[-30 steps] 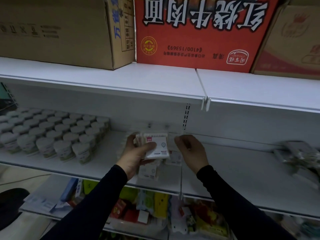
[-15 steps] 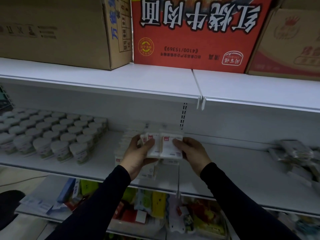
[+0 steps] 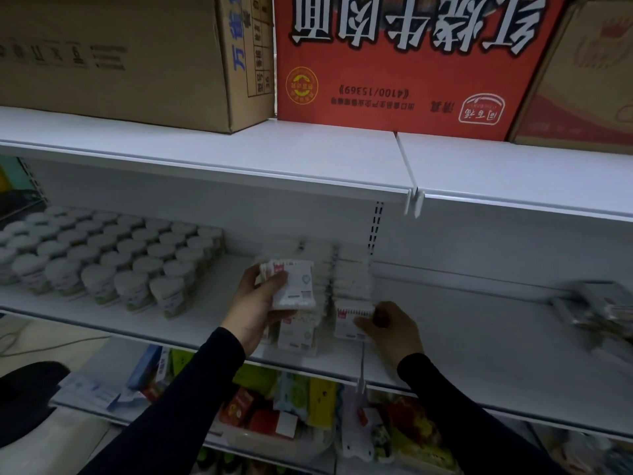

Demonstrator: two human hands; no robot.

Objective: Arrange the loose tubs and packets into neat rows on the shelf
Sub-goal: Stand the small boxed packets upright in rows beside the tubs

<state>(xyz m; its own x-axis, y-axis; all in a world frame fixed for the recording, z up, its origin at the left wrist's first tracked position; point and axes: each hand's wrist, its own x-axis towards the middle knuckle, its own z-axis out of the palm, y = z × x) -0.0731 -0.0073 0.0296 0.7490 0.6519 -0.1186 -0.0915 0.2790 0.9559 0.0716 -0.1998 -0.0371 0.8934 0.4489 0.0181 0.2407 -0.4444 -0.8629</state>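
My left hand grips a small stack of white packets, held up above the middle shelf. My right hand pinches a single white packet that stands upright at the front of a row of like packets running toward the back wall. Another packet row stands just left of it, partly hidden by my left hand. Rows of white round tubs fill the shelf's left part.
A loose pile of dark packets lies at the shelf's right end. Cardboard boxes, a brown one and a red one, stand on the upper shelf. The lower shelf holds colourful packets. A price tag holder hangs at the shelf edge.
My right hand took one packet from the stack and moved it down to the front of the right packet row. My left hand stayed raised with the rest.
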